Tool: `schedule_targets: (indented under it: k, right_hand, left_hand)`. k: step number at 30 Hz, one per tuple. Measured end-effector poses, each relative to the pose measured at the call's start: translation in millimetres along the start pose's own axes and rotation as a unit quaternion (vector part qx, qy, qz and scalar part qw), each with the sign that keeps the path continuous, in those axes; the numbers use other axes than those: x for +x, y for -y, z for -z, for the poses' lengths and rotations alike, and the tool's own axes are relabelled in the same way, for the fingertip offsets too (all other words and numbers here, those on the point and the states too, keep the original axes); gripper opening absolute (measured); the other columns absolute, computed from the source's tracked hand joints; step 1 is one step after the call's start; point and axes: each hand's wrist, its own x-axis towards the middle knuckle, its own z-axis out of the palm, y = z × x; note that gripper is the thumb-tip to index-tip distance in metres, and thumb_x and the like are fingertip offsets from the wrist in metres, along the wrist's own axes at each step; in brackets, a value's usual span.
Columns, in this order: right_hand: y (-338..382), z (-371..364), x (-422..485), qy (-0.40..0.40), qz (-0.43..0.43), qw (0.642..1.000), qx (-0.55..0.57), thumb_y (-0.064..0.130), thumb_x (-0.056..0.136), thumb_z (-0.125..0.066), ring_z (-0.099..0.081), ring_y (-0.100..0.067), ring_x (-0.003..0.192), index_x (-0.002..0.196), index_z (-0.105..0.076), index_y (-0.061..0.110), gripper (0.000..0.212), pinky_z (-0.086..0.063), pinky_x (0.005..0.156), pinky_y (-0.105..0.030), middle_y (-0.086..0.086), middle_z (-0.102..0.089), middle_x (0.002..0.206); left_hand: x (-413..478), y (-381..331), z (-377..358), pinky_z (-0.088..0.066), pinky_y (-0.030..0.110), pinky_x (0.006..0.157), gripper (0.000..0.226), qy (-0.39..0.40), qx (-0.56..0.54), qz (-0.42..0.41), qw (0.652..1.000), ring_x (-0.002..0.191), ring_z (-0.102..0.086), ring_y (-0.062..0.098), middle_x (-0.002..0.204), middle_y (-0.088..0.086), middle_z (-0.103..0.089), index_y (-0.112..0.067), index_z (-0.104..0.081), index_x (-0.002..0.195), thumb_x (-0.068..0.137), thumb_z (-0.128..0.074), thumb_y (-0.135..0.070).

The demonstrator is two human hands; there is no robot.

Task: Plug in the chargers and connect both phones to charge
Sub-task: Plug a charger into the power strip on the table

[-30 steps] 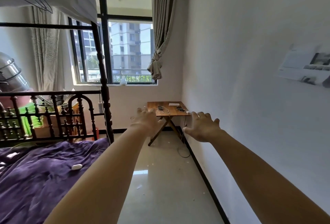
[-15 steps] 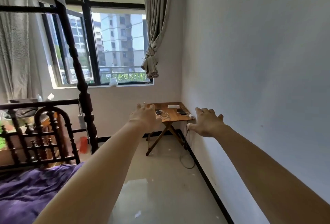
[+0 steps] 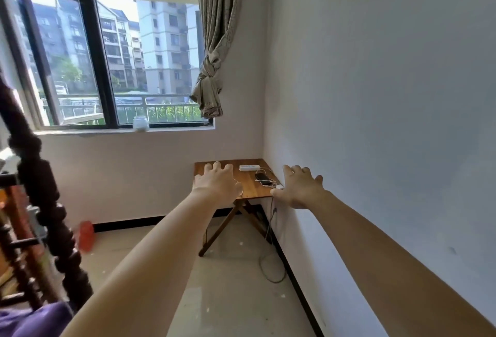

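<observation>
A small wooden folding table [image 3: 251, 189] stands in the far right corner under the window. On it lie a white power strip [image 3: 249, 167], a dark phone [image 3: 262, 177] and white charger cables [image 3: 269, 183]. My left hand [image 3: 218, 183] and my right hand [image 3: 302, 186] are stretched out in front of me, fingers spread, holding nothing. Both hands are still well short of the table. My left hand hides the table's left part.
A white wall [image 3: 375, 122] runs along my right. A dark carved bedpost [image 3: 45, 202] and purple bedding [image 3: 35, 320] are at my left. A cord [image 3: 271, 261] hangs from the table and loops on the tiled floor. A small jar [image 3: 140, 123] sits on the window sill.
The view has moved forward toward the corner table, which now looks larger. The bed has slid off to the left. Both hands stay outstretched and empty.
</observation>
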Motion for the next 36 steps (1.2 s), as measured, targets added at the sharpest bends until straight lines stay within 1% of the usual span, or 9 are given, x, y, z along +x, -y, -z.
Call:
schedule_targets:
  k: [4,8,13,18,23,27,30,32,36]
  right_hand:
    - [-9.8,-20.5,81.6,0.013,0.003,1.0,-0.005,0.048,0.087,-0.05,-0.025,-0.029,0.136,0.146,-0.018,0.016,0.074,-0.025,0.106,-0.052,-0.009,-0.029,0.15]
    - [-16.4,-46.8,170.1,0.021,0.005,1.0,0.004,0.045,0.088,-0.049,-0.025,-0.028,0.136,0.146,-0.018,0.015,0.072,-0.024,0.106,-0.052,-0.01,-0.03,0.149]
    - [-17.2,-72.3,286.8,0.027,-0.008,1.0,0.013,0.044,0.089,-0.048,-0.024,-0.028,0.136,0.146,-0.016,0.015,0.072,-0.022,0.107,-0.052,-0.01,-0.028,0.15]
    - [-16.9,-90.9,394.7,0.022,-0.023,0.999,0.017,0.043,0.089,-0.049,-0.027,-0.029,0.134,0.144,-0.022,0.015,0.067,-0.025,0.105,-0.051,-0.01,-0.032,0.147]
    - [-25.4,-118.1,494.4,0.026,-0.039,0.999,0.01,0.042,0.087,-0.051,-0.034,-0.029,0.128,0.137,-0.031,0.016,0.059,-0.03,0.101,-0.05,-0.01,-0.04,0.14]
    - [-36.7,-149.7,574.4,0.043,-0.039,0.998,0.006,0.042,0.088,-0.051,-0.033,-0.029,0.13,0.139,-0.029,0.017,0.061,-0.029,0.103,-0.051,-0.01,-0.038,0.142]
    - [-51.3,-172.5,635.2,0.051,-0.035,0.998,0.011,0.042,0.087,-0.053,-0.032,-0.029,0.131,0.138,-0.029,0.017,0.062,-0.029,0.104,-0.051,-0.01,-0.038,0.143]
    - [-62.6,-185.5,675.5,0.064,-0.033,0.997,0.014,0.042,0.088,-0.053,-0.03,-0.03,0.132,0.141,-0.026,0.017,0.064,-0.027,0.105,-0.052,-0.01,-0.036,0.145]
    - [-86.0,-210.3,751.8,0.077,-0.036,0.996,0.016,0.043,0.089,-0.053,-0.029,-0.03,0.134,0.143,-0.022,0.017,0.068,-0.026,0.106,-0.052,-0.01,-0.034,0.147]
  left_hand:
    - [85.5,6.0,-23.0,-0.033,0.05,0.103,0.06,0.004,-0.004,0.01,1.0,0.135,-0.028,0.033,0.147,0.012,-0.034,-0.018,-0.034,0.141,0.088,-0.049,-0.041]
    - [171.6,16.4,-49.9,-0.034,0.051,0.103,0.054,0.015,0.0,0.014,1.0,0.134,-0.029,0.033,0.146,0.013,-0.036,-0.017,-0.038,0.138,0.089,-0.046,-0.041]
    - [285.8,36.2,-76.9,-0.03,0.052,0.107,0.057,0.017,0.007,0.006,1.0,0.14,-0.022,0.034,0.152,0.013,-0.029,-0.016,-0.031,0.145,0.094,-0.044,-0.04]
    - [397.2,54.3,-96.4,-0.031,0.051,0.108,0.057,0.02,0.008,0.001,1.0,0.139,-0.024,0.034,0.151,0.013,-0.032,-0.016,-0.03,0.145,0.095,-0.044,-0.04]
    - [495.2,60.0,-130.9,-0.033,0.049,0.105,0.057,0.031,0.0,-0.019,0.999,0.138,-0.026,0.033,0.15,0.012,-0.032,-0.017,-0.031,0.145,0.093,-0.044,-0.037]
    - [580.6,64.0,-166.1,-0.034,0.048,0.103,0.057,0.039,-0.003,-0.023,0.999,0.137,-0.028,0.032,0.149,0.011,-0.034,-0.018,-0.032,0.144,0.092,-0.044,-0.038]
    - [645.3,62.3,-192.5,-0.037,0.047,0.101,0.055,0.043,-0.002,-0.022,0.999,0.133,-0.032,0.032,0.144,0.011,-0.039,-0.017,-0.034,0.142,0.093,-0.043,-0.04]
    - [687.2,59.1,-208.1,-0.039,0.047,0.1,0.053,0.047,-0.01,-0.017,0.999,0.131,-0.034,0.032,0.142,0.011,-0.041,-0.017,-0.036,0.141,0.093,-0.043,-0.04]
    - [762.2,50.7,-239.4,-0.037,0.048,0.103,0.055,0.055,-0.027,-0.014,0.998,0.135,-0.031,0.032,0.147,0.012,-0.037,-0.017,-0.033,0.143,0.094,-0.044,-0.039]
